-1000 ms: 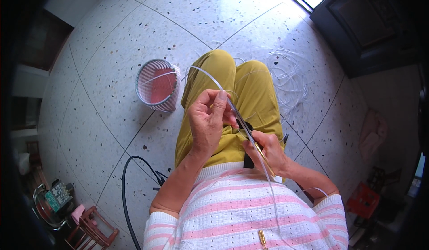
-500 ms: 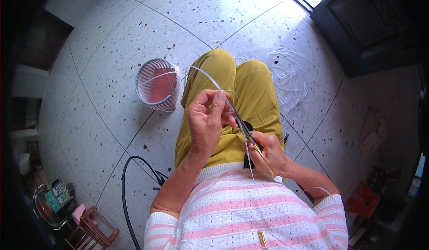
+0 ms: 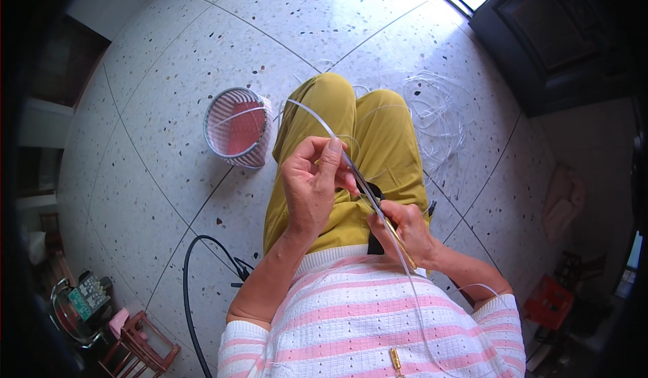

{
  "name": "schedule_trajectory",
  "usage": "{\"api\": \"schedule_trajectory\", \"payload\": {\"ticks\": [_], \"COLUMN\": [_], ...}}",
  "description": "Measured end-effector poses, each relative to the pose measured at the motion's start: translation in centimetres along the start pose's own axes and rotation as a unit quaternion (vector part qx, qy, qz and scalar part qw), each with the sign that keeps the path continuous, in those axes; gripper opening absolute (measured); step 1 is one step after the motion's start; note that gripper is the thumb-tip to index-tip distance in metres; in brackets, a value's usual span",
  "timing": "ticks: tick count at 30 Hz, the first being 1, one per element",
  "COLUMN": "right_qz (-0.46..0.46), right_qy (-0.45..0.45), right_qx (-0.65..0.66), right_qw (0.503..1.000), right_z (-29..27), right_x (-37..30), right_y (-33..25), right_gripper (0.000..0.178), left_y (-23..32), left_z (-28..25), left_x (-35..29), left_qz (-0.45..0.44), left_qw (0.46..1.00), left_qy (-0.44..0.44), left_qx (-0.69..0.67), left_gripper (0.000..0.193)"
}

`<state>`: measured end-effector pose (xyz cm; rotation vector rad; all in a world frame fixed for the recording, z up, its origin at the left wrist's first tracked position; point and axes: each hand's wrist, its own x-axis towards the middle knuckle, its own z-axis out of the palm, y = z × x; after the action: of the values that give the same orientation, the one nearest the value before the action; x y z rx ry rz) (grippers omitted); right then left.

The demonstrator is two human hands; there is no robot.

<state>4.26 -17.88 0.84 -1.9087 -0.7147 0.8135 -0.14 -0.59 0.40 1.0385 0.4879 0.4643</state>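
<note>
Looking down from the head view, take the striped woven basket (image 3: 216, 111) as the landmark. Just right of it, over the trousers (image 3: 388, 118), the long pale strip (image 3: 308, 110) arcs off the knee, passes between the hands and trails down the striped top (image 3: 364, 310), well apart from the basket. Whether its far end joins the basket cannot be told.

On the side nearer the basket, the left hand (image 3: 312, 182) pinches the strip narrowly, thumb against fingers. Farther from the basket, the right hand (image 3: 417, 236) is curled around the gold handles of the scissors (image 3: 365, 181); how far their blades stand apart is unclear. The strip runs along the blades.

It looks like smooth plastic: very light, springy, bendable, probably a little slippery, and likely to crease or nick. Best hold is a flat thumb pinch close to the blade tips; the scissors, stiff and heavier, suit a grip at the handles.
</note>
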Motion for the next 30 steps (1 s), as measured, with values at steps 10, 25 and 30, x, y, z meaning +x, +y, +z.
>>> {"api": "schedule_trajectory", "payload": {"ticks": [10, 25, 30], "right_qz": [0.006, 0.002, 0.002], "right_qy": [-0.003, 0.003, 0.006], "right_qx": [0.009, -0.005, 0.000], "right_qw": [1.000, 1.000, 1.000], "right_z": [0.0, 0.2, 0.3], "right_x": [0.0, 0.1, 0.1], "right_y": [0.1, -0.2, 0.3], "right_gripper": [0.024, 0.024, 0.023], "left_y": [0.0, -0.3, -0.3], "left_z": [-0.1, -0.1, -0.1], "left_x": [0.1, 0.2, 0.2], "left_qz": [-0.022, -0.015, -0.013], "left_qw": [0.999, 1.000, 1.000], "left_qy": [0.005, -0.003, -0.004], "left_qx": [-0.024, -0.020, -0.021], "left_gripper": [0.021, 0.019, 0.019]}}
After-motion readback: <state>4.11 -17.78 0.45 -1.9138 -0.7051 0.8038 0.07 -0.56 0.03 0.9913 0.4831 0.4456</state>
